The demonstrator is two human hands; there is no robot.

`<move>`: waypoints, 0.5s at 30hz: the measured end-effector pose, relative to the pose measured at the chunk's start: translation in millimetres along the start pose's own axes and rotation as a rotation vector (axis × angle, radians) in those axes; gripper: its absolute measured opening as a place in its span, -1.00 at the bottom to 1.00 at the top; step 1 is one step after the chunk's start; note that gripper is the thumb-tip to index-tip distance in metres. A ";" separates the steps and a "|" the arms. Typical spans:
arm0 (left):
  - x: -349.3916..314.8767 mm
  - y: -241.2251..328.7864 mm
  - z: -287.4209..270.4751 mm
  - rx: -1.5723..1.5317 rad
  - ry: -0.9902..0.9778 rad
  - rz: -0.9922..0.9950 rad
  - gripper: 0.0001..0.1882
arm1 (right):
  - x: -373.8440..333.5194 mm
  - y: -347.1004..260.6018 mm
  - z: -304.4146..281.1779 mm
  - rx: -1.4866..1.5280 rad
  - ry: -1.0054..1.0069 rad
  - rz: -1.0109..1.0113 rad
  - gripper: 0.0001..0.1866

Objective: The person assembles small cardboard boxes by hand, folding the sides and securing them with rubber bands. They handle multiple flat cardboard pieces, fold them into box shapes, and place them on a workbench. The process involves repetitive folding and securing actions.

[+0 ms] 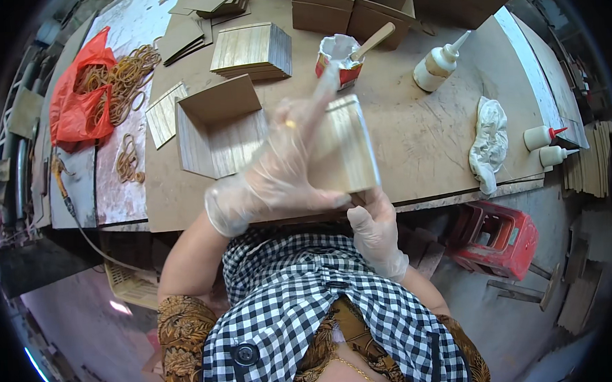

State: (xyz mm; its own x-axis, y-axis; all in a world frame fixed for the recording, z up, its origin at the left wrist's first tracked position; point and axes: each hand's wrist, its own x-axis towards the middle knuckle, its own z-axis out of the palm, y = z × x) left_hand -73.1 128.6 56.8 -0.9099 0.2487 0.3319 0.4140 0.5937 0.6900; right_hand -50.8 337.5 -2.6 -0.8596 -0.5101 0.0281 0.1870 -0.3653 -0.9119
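Observation:
Both my hands wear thin clear gloves. My right hand (376,232) grips a light wood panel (345,145) at its lower edge, in front of my chest. A whitish line runs down the panel's right edge. My left hand (270,158) is at the panel's left side, index finger stretched up and thumb out along the lower edge; the finger is blurred by motion. Beyond that finger stands a red and white cup of white paste (339,49) with a wooden stick (376,40) in it. A partly assembled wooden box (214,130) lies left of my left hand.
Stacked wood panels (251,50) and brown boxes (325,9) stand at the back. A glue bottle (437,68), a crumpled white cloth (489,142) and small bottles (538,138) are on the right. Left, a red bag (76,98) holds rubber bands (127,79). A red stool (496,241) is below the table.

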 end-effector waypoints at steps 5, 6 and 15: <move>-27.1 20.3 2.7 0.301 0.115 -0.053 0.44 | 29.4 0.5 31.0 -0.014 0.134 -0.002 -0.62; -34.3 21.6 -7.2 0.259 0.171 0.069 0.37 | 35.9 2.5 32.1 -0.074 0.134 -0.028 -0.64; -97.8 -44.6 -49.5 -0.540 1.132 -0.270 -0.32 | 84.6 34.9 45.7 -0.494 0.196 -0.162 -0.70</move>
State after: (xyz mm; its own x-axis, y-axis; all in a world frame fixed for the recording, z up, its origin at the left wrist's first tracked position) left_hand -1.3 40.0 25.4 -0.5477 -0.7743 0.3170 0.4202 0.0730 0.9045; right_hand -95.3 246.0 -13.3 -0.9401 -0.3058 0.1506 -0.1600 0.0056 -0.9871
